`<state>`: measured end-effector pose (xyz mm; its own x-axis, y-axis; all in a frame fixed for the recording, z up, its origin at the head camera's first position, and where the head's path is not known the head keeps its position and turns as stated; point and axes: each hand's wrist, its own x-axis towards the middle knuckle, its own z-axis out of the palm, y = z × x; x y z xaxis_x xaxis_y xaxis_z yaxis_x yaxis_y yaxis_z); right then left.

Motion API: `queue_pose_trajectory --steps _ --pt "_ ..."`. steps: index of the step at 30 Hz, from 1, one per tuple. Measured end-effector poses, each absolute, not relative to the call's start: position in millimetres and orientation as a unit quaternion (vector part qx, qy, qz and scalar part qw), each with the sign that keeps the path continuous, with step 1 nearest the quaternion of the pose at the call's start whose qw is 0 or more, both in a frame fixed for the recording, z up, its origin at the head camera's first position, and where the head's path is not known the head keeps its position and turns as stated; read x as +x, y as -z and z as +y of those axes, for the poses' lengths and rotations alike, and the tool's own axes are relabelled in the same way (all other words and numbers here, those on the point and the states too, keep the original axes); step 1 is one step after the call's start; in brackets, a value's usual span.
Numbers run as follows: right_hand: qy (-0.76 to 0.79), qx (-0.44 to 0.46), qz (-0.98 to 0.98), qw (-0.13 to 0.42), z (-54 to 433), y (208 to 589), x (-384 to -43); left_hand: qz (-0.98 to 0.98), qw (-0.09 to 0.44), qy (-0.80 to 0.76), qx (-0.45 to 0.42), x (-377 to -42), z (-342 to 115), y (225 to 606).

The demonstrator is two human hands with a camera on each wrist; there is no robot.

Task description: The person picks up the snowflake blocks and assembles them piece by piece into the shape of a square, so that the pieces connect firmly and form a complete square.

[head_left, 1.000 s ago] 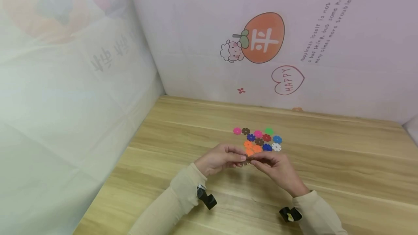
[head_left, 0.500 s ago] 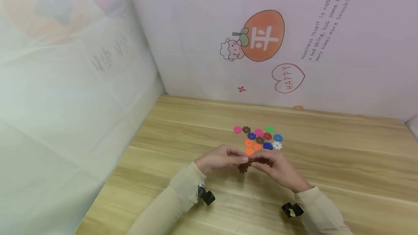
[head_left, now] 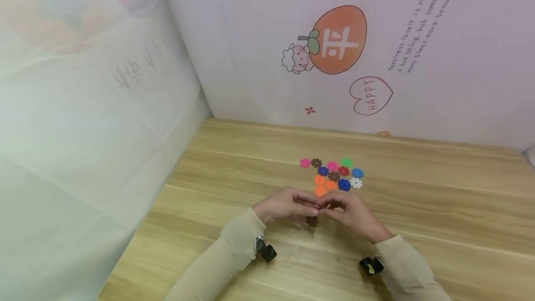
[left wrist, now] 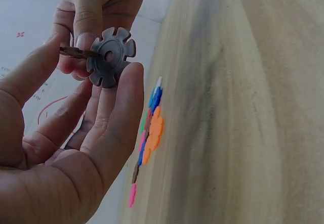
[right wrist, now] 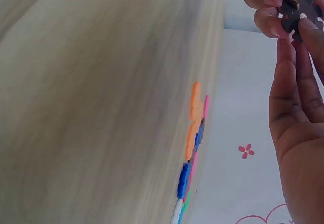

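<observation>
Brown discs (head_left: 311,221), notched round the rim: two are at the hands, above the near middle of the tabletop (head_left: 418,226). Head view: thirteen further discs lie in a loose cluster just beyond the hands, namely three orange discs (head_left: 331,185), two pink discs (head_left: 305,162), two dark blue discs (head_left: 344,185), two further brown ones (head_left: 334,176), and one each of green (head_left: 346,163), red (head_left: 343,171), light blue (head_left: 357,173) and white (head_left: 356,183). The left hand (head_left: 286,206) and right hand (head_left: 353,212) meet at the fingertips, wrists apart, forearms sloping in from the near left and near right. Left wrist view: one held disc shows its face, the other its edge, the two meeting at an angle; the left grip pinches the face-on disc, the right grip the edge-on one. Right wrist view: the right grip, thumb and fingers bent together, pinches a disc seen face-on, beside the other hand's fingers; the cluster, edge-on, overlaps too much for counting.
</observation>
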<state>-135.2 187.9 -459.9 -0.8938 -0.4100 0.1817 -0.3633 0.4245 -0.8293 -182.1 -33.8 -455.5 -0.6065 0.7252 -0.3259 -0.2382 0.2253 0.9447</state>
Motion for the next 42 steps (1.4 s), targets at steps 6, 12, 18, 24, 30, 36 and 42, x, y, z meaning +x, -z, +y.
queue_pose_trajectory --steps 6,12,18,24,30,36,42 --pt "0.451 -0.214 0.866 0.034 193 463 -141 0.673 0.393 -0.605 0.163 -180 -35 464" --pt "0.359 -0.131 0.924 0.023 214 467 -151 0.674 0.368 -0.63 0.116 -182 -38 472" --pt "0.321 -0.072 0.944 0.014 229 471 -160 0.671 0.35 -0.649 0.079 -183 -38 476" --pt "0.292 -0.054 0.955 0.008 230 469 -175 0.67 0.338 -0.659 0.05 -184 -37 477" --pt "0.253 -0.062 0.965 0.02 224 464 -186 0.662 0.342 -0.664 0.056 -186 -37 480" --pt "0.213 -0.077 0.974 0.014 221 467 -191 0.652 0.347 -0.671 0.055 -187 -38 484" --pt "0.22 -0.077 0.972 0.007 220 470 -189 0.649 0.35 -0.674 0.049 -188 -40 486"
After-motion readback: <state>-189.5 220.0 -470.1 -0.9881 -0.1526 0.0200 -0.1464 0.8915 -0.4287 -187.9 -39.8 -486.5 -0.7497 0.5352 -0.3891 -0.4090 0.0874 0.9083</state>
